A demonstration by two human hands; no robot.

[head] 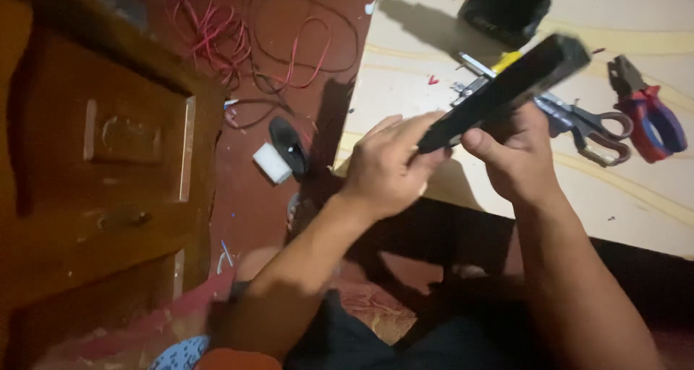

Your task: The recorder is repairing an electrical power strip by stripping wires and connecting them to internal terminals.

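- Table (pixel 405 45): one pale board surface; I work above its near edge.
- Black bar (pixel 506 88): one long dark piece, held tilted in the air over the table. My left hand (pixel 387 168) is closed around its lower end; my right hand (pixel 517 157) grips it at mid-length from below.
- Step in hand, as I judge it: steadying and handling the bar. Any further move calls for a firm two-handed hold.
- Tools on the table: one scissors (pixel 589 128), one red-and-blue pliers (pixel 650 113).
- Red wires (pixel 238 37): a loose tangle on the floor.

matt black plastic bar (pixel 506 88), steel scissors (pixel 578 121)
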